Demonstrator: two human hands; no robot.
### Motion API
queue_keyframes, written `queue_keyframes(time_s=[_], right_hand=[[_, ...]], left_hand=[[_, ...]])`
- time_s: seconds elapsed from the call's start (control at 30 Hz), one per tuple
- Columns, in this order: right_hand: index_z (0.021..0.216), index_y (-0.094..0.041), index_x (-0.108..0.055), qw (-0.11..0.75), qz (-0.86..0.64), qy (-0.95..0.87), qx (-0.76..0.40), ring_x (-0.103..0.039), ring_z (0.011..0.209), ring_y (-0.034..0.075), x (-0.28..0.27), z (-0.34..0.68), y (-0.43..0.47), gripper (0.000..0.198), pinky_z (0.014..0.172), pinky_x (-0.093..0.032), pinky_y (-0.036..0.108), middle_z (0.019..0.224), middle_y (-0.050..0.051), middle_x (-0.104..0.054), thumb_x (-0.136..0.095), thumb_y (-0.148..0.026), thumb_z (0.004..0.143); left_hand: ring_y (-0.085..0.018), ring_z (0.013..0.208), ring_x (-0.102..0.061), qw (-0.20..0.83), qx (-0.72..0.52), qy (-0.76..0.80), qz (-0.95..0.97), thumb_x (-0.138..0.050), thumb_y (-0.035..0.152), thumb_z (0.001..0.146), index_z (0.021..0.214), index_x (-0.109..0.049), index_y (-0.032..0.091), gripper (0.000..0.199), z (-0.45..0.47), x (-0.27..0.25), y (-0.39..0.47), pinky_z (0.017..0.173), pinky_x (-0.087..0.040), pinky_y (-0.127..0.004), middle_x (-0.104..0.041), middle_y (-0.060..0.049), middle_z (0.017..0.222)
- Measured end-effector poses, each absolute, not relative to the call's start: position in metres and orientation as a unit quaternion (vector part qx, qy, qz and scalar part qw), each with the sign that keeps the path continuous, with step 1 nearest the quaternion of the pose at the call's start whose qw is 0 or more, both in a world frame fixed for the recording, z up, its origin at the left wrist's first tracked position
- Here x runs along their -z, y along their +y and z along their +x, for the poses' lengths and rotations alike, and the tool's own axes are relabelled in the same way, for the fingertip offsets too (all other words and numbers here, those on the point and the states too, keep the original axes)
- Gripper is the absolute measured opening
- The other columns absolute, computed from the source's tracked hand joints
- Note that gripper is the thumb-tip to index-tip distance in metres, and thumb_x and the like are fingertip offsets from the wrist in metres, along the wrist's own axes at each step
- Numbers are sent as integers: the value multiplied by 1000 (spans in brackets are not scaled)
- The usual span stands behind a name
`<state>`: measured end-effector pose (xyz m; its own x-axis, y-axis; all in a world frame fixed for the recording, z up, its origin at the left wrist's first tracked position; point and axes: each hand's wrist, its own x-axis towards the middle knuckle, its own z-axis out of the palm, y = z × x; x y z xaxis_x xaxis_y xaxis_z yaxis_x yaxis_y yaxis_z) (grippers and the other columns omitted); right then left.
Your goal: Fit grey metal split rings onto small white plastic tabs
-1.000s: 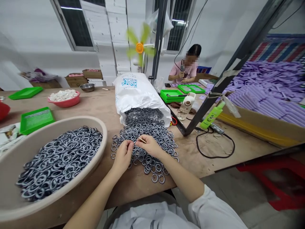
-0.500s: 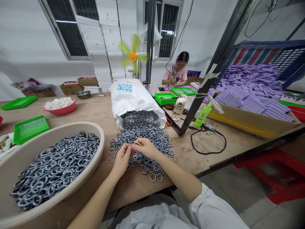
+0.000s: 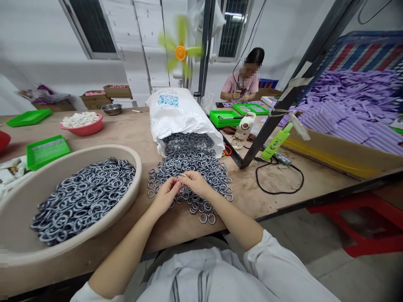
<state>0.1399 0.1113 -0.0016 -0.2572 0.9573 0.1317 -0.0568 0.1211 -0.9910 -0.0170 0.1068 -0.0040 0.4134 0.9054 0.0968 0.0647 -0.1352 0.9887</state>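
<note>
Over the loose pile of grey rings [image 3: 201, 165], my left hand [image 3: 166, 195] and my right hand [image 3: 195, 183] meet at the fingertips. A thin, light-coloured stick [image 3: 183, 175] shows in the pinch of my right hand. My left thumb and fingers are pressed together; whatever they hold is hidden. The rings spill from the mouth of a white sack [image 3: 181, 111] lying on the table. To the left of my hands, a large beige basin [image 3: 140, 167] holds many more such rings.
A dark metal post [image 3: 267, 130] stands right of the pile, by a green bottle [image 3: 277, 142] and a looped black cable [image 3: 280, 193]. Green trays [image 3: 47, 153] and a pink bowl [image 3: 85, 129] are at left. A box of purple pieces [image 3: 346, 151] lies right. A co-worker [image 3: 242, 82] sits opposite.
The view has shifted, so the table things appear higher. My hands stay joined at the fingertips over the rings; the stick shows less than before.
</note>
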Motion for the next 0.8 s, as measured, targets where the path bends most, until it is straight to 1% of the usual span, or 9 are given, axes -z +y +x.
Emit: queue_keyframes(time_s=[0.07, 0.13, 0.23, 0.3, 0.47, 0.57, 0.63, 0.73, 0.8], right_hand=[[62, -18, -52, 473, -387, -585, -533, -45, 54, 9, 4, 140, 112, 48, 55, -37, 25, 55, -5, -49, -64, -62, 77], [70, -18, -54, 487, -387, -582, -523, -49, 56, 10, 5, 138, 110, 43, 56, -40, 25, 59, -5, -52, -65, -59, 79], [89, -19, -58, 508, -385, -587, -499, -55, 62, 11, 5, 137, 106, 40, 61, -45, 26, 71, -4, -58, -75, -52, 74], [94, -20, -58, 505, -380, -594, -497, -58, 64, 12, 4, 136, 103, 42, 63, -47, 27, 75, -4, -60, -78, -50, 71], [85, -21, -56, 498, -361, -593, -520, -57, 55, 13, -3, 132, 100, 40, 57, -48, 28, 62, -5, -59, -75, -54, 74], [84, -22, -54, 490, -348, -592, -537, -58, 54, 14, -5, 130, 101, 42, 57, -49, 29, 61, -5, -59, -76, -57, 72], [84, -22, -54, 494, -352, -593, -529, -56, 55, 13, -4, 131, 102, 43, 57, -47, 29, 62, -4, -58, -70, -61, 76], [78, -21, -55, 520, -397, -606, -452, -49, 57, 12, -3, 135, 103, 46, 56, -39, 26, 64, -3, -51, -56, -67, 84], [74, -21, -53, 512, -427, -647, -370, -45, 58, 11, -3, 139, 101, 47, 56, -35, 26, 63, -3, -48, -49, -65, 89]], left_hand=[[-12, 66, -51, 539, -387, 375, 647, -57, 58, 84, 84, -59, 17, 41, -17, 5, 107, 64, -43, -25, -60, 0, 77], [-12, 64, -50, 547, -393, 383, 632, -56, 59, 84, 79, -56, 17, 42, -17, 6, 108, 62, -43, -25, -57, 0, 73], [-11, 58, -48, 557, -423, 394, 596, -58, 58, 83, 75, -53, 18, 41, -15, 6, 107, 57, -40, -24, -53, 2, 65], [-10, 56, -47, 569, -436, 388, 579, -59, 56, 83, 74, -54, 17, 40, -14, 4, 106, 55, -39, -24, -51, 3, 63], [-10, 57, -48, 604, -454, 357, 550, -61, 58, 81, 75, -56, 17, 42, -11, -1, 100, 55, -42, -23, -54, 1, 65], [-9, 55, -47, 625, -454, 353, 528, -63, 59, 79, 73, -54, 17, 43, -11, -3, 97, 52, -40, -22, -52, 2, 62], [-8, 54, -46, 646, -451, 344, 511, -66, 58, 77, 72, -53, 17, 43, -12, -4, 97, 50, -39, -21, -50, 3, 61], [-7, 53, -44, 679, -447, 331, 480, -68, 57, 76, 70, -50, 18, 44, -13, -5, 98, 48, -38, -19, -49, 4, 61], [-6, 51, -42, 697, -447, 328, 455, -69, 55, 76, 70, -48, 18, 43, -14, -5, 98, 48, -38, -19, -48, 4, 60]])
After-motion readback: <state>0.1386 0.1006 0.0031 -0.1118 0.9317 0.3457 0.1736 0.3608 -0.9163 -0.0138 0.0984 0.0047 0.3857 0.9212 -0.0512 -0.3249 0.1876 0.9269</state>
